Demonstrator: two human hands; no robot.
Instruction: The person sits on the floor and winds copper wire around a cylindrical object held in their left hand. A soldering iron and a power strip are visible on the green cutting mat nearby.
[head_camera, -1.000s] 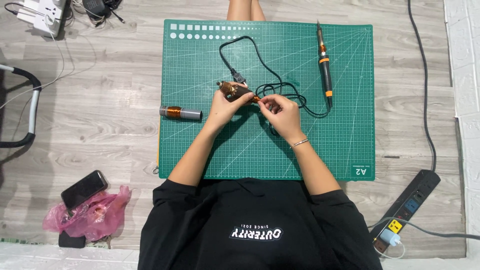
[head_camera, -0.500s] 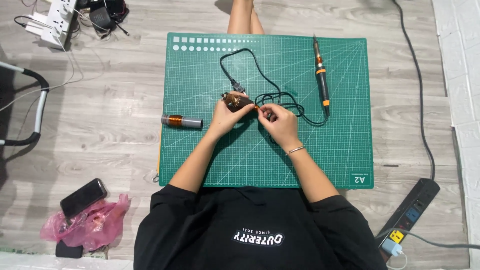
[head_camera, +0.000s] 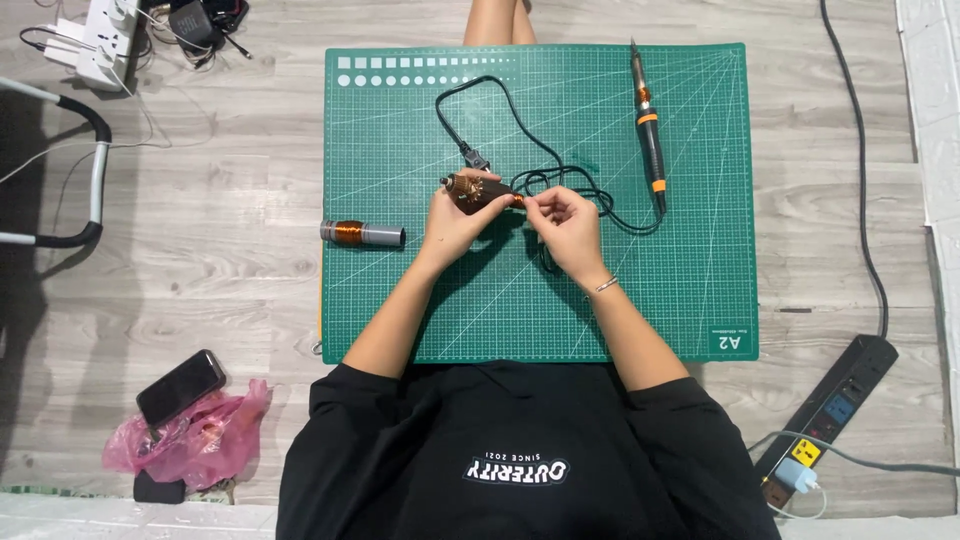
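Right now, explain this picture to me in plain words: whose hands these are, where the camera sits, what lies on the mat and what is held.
There is no machine here. A person in a black shirt sits on a wooden floor, and the one camera, worn on the head, looks straight down. The left hand grips a small brown motor part wound with copper wire. The right hand pinches at its end, beside a tangle of black cord. Both are over a green cutting mat. A soldering iron with orange bands lies on the mat to the right, and a grey tube with a copper coil lies across its left edge. A phone rests on a pink bag on the floor.
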